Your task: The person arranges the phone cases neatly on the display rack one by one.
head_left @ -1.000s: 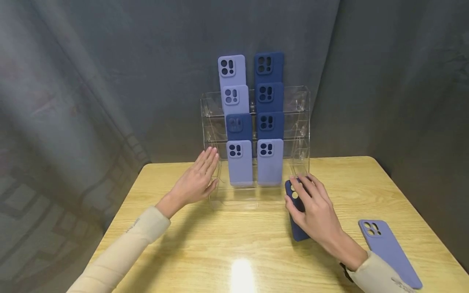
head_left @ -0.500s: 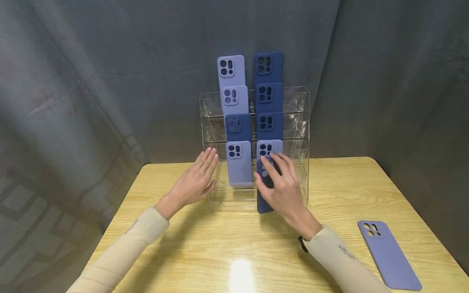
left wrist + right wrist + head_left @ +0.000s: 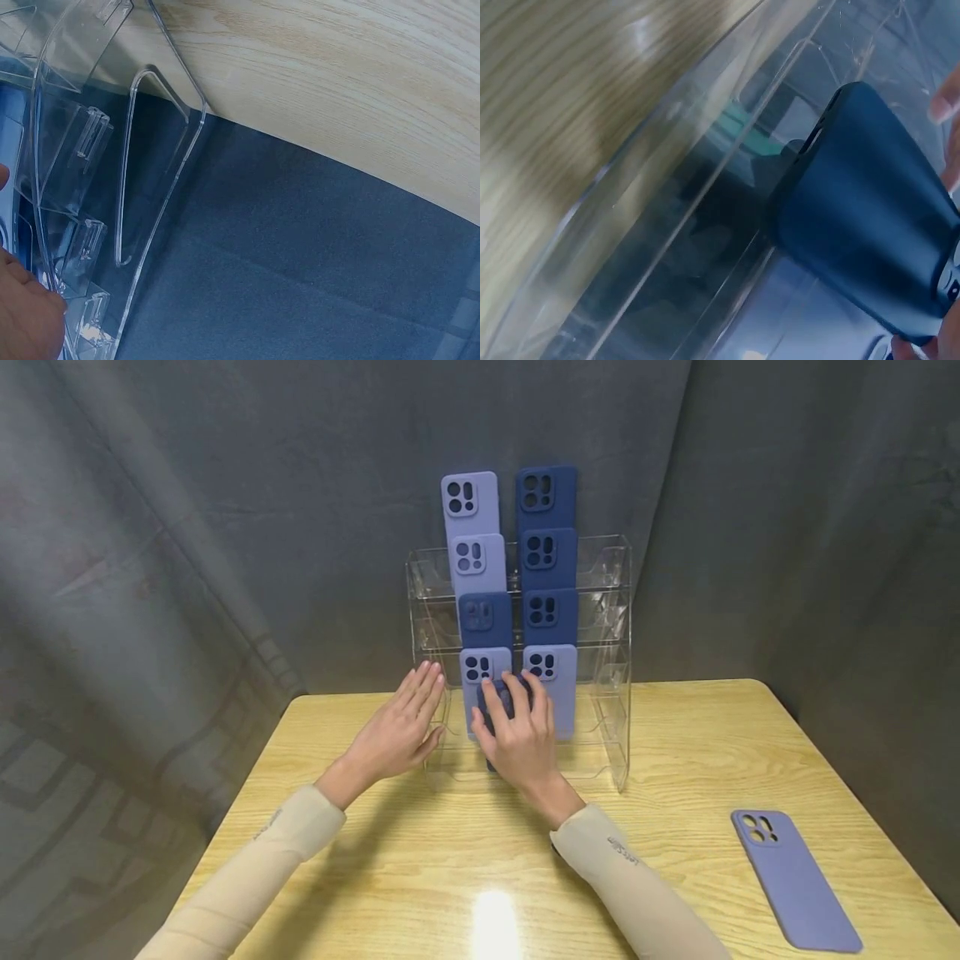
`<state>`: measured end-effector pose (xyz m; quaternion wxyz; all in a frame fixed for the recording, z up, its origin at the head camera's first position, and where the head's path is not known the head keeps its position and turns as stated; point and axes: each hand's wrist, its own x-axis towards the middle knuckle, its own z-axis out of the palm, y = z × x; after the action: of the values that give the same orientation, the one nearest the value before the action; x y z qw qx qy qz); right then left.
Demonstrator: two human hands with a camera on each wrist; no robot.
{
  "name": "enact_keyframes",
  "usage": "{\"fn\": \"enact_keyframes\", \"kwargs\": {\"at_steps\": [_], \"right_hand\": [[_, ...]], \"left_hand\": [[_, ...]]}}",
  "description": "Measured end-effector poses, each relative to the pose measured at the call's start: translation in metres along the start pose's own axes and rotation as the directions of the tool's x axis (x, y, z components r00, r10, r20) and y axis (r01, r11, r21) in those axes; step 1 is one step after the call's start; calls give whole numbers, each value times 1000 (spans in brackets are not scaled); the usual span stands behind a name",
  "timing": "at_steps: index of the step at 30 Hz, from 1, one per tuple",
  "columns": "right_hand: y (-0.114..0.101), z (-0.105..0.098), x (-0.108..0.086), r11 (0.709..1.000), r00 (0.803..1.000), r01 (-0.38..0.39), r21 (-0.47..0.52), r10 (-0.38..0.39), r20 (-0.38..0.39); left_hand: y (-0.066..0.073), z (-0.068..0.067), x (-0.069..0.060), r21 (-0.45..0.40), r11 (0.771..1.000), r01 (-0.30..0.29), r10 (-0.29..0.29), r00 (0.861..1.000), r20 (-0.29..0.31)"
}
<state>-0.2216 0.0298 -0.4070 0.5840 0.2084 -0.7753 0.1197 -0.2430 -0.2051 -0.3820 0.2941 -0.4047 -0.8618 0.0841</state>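
A clear acrylic display rack [image 3: 613, 710] stands on the table, holding two columns of phone cases. My left hand [image 3: 401, 727] rests with straight fingers at the rack's left side. In my right hand [image 3: 521, 747] is a dark blue phone case [image 3: 862, 202], gripped by its edges, tilted, just before the lowest tier. It partly covers the lilac case [image 3: 487, 654] at the lower left. Beside that stands another lilac case [image 3: 564, 706]. Above are a dark blue case [image 3: 486, 622] and lilac cases [image 3: 478, 578] on the left, with dark blue cases [image 3: 551, 618] on the right.
A loose lilac phone case [image 3: 798, 885] lies on the right of the wooden table [image 3: 420, 877]. Grey cloth [image 3: 300, 485] hangs behind the table and on both sides. The rack's tiers have thin clear front lips.
My right hand has carried the dark blue phone case leftward from beside the rack's right side, past the right column, to before the lower left lilac case. My left hand stays in place.
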Motion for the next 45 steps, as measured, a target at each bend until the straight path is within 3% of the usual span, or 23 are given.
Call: {"fn": "enact_keyframes", "kwargs": {"at_steps": [10,27,45], "right_hand": [[-14,14,-6,1000,1000,2,-19,-2,-3],[-26,22,-23,991,987,-79,-106,92,129],[-32,17,-21,989,977,-76,-128,99,190]], "left_hand": [[0,0,3,1,1000,0,0,1000,0],[1,1,1,-7,1000,15,-15,1000,1],[2,0,0,3,1000,8,-8,1000,-5]]}}
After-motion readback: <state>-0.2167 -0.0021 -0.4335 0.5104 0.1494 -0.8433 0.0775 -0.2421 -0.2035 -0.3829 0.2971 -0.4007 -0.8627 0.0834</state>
